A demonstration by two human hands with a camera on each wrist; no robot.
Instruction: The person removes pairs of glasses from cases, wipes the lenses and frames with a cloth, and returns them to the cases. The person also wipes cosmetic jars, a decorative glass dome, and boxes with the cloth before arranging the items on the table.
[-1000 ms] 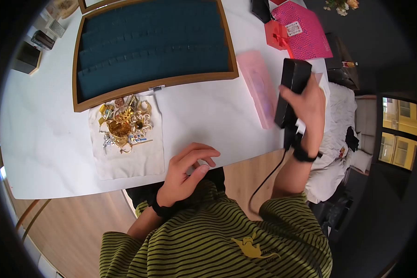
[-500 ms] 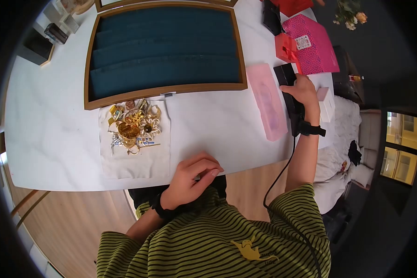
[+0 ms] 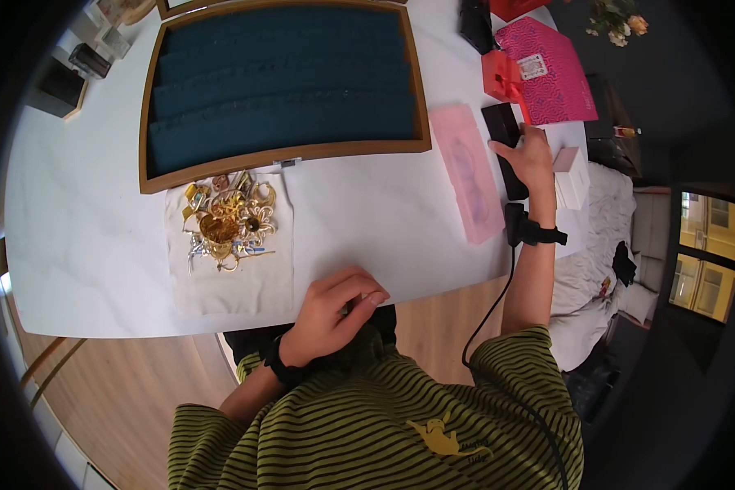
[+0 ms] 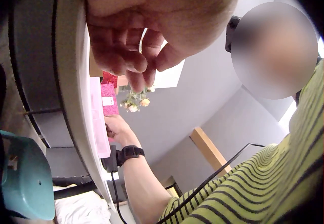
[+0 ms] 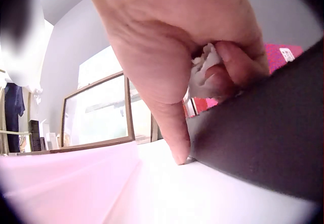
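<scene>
My right hand (image 3: 536,162) grips a long black box (image 3: 502,122) lying on the white table, its thumb against the box's near-left side. In the right wrist view, a crumpled white tissue or cloth (image 5: 206,69) shows among the curled fingers beside the dark box (image 5: 263,127). My left hand (image 3: 335,310) rests by the table's front edge, its fingers loosely bent and holding nothing. To its left, a pile of gold and silver jewellery (image 3: 229,220) lies on a cream cloth (image 3: 237,298). Behind that stands an open wooden case (image 3: 286,153) lined in dark teal.
A pale pink tray-like box (image 3: 469,175) lies left of the black box, and a white box (image 3: 572,177) stands to its right. Farther back are a red gift box (image 3: 498,75) and a pink patterned bag (image 3: 555,82). A black cable (image 3: 488,314) hangs from the right wrist.
My right hand has brought the black box down from above the table to lie beside the pink box. My left hand has stayed near the edge, its fingers drawing closer together.
</scene>
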